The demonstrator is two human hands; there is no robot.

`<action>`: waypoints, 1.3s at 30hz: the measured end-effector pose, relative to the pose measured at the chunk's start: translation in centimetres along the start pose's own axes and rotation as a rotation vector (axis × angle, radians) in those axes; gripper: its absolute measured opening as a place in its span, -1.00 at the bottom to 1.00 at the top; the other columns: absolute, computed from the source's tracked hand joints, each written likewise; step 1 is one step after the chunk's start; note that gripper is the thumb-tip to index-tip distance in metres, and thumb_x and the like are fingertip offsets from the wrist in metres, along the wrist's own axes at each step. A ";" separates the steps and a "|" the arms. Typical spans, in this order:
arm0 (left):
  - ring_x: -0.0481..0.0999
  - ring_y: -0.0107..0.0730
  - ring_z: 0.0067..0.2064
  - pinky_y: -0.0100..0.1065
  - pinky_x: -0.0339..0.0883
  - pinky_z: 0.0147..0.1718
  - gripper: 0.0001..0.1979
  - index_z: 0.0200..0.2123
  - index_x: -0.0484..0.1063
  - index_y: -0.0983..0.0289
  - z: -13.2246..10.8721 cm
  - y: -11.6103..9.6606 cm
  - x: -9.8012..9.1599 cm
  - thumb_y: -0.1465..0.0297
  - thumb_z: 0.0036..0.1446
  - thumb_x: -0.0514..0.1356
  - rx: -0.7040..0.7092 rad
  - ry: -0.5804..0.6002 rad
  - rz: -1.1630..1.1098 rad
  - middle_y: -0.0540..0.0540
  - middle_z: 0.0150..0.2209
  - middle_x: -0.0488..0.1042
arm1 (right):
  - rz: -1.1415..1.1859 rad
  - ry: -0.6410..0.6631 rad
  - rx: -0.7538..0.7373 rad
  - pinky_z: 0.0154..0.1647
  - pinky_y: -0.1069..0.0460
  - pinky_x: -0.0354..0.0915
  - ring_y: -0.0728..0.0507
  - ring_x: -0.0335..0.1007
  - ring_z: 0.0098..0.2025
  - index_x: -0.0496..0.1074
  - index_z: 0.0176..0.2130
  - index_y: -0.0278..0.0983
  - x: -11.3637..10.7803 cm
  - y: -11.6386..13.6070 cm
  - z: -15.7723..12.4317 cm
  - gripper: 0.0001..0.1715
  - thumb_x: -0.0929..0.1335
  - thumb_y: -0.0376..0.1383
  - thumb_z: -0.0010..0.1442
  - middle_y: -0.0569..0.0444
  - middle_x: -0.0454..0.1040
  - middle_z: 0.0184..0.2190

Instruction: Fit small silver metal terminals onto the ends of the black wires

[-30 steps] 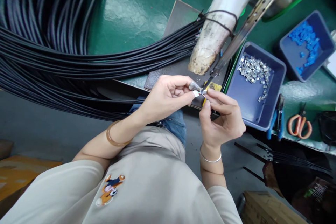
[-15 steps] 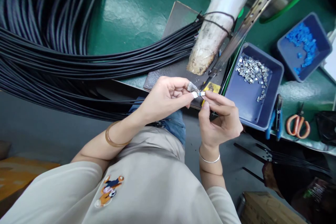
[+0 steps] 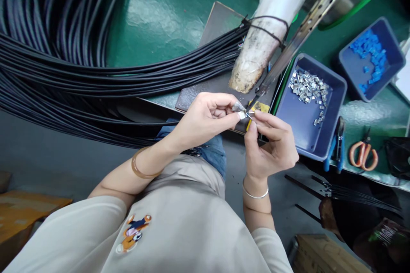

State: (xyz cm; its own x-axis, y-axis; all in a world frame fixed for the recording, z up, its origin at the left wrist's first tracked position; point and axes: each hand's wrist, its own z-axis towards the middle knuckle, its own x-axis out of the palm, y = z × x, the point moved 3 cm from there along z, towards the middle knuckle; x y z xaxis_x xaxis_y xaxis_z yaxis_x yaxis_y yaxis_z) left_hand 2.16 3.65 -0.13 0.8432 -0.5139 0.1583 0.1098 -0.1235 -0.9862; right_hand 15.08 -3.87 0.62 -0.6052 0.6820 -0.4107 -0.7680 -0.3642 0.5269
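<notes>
My left hand (image 3: 213, 113) is closed in a pinch, thumb and wrapped index finger on a small silver-and-blue connector (image 3: 248, 114). Opposite it, the index fingertip of my right hand (image 3: 272, 138) meets the connector's other end, with the thumb just below. A thin wire-like line runs between that thumb and the connector, too fine to make out well. Just above my fingertips, a soldering iron (image 3: 288, 62) with a perforated metal barrel points its tip down towards the connector. Under the hands shows a yellow piece (image 3: 260, 107) at the dark board's edge.
Black cables (image 3: 134, 81) sweep in from the left to a plastic-wrapped tube (image 3: 265, 30). On the right stand a bin (image 3: 288, 123) of metal shells and a bin (image 3: 349, 68) of blue pieces. Blue-handled pliers (image 3: 340, 147) and orange-handled cutters (image 3: 363, 153) lie by the table edge.
Both hands have shifted slightly to the right with the connector. The connector has turned, now showing a narrower side. The rest stays as it was.
</notes>
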 end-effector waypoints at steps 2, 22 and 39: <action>0.39 -0.62 -0.50 -0.55 0.26 -0.54 -0.90 -0.45 0.46 0.36 0.0 -0.1 0.0 0.50 0.11 0.23 0.010 -0.004 -0.010 0.02 -0.52 0.44 | 0.010 -0.004 -0.008 -0.19 0.01 0.59 -0.05 0.60 -0.21 0.44 -0.28 -0.27 0.0 0.1 0.1 -0.76 0.44 -0.54 0.06 0.06 0.62 -0.21; 0.22 -0.71 -0.57 -0.60 0.10 -0.62 -0.89 -0.47 0.44 0.38 -0.1 -0.2 0.0 0.50 0.09 0.26 0.003 -0.001 -0.022 -0.03 -0.55 0.39 | -0.071 0.037 0.010 -0.17 -0.01 0.56 -0.06 0.58 -0.21 0.46 -0.29 -0.23 -0.1 0.2 0.1 -0.79 0.45 -0.49 0.08 0.09 0.61 -0.22; 0.33 -0.64 -0.52 -0.56 0.18 -0.56 -0.90 -0.44 0.46 0.37 -0.4 0.0 0.1 0.48 0.12 0.23 0.029 -0.003 0.011 0.00 -0.51 0.42 | -0.059 0.026 -0.008 -0.23 0.03 0.58 -0.05 0.58 -0.23 0.41 -0.32 -0.23 -0.1 0.4 0.0 -0.79 0.44 -0.50 0.07 0.08 0.61 -0.21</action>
State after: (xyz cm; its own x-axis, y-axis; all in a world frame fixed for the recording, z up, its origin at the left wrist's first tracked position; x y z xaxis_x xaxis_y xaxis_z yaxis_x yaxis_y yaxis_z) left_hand 2.02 3.28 -0.10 0.8458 -0.5128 0.1472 0.1159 -0.0928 -0.9889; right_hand 14.78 -4.10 0.83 -0.5644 0.6853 -0.4602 -0.8039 -0.3295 0.4951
